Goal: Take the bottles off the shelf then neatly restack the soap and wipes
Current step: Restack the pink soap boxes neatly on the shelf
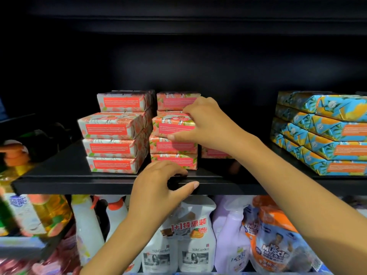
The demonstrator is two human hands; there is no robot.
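1. Reaching forward, your right hand (pixel 206 124) pinches the top soap (pixel 172 125) of the middle stack (pixel 173 161), fingers above, thumb under its front.
2. Your left hand (pixel 158 185) clasps the shelf (pixel 79 183) edge, fingers on top, thumb along the lip.

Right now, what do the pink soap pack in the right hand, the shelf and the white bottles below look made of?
The pink soap pack: printed paper wrap, slightly glossy; folded end flaps and soft highlights show. The shelf: likely painted metal, matte black; thin flat lip, dull sheen. The white bottles: probably plastic, smooth semi-gloss; moulded shoulders, stuck-on labels.
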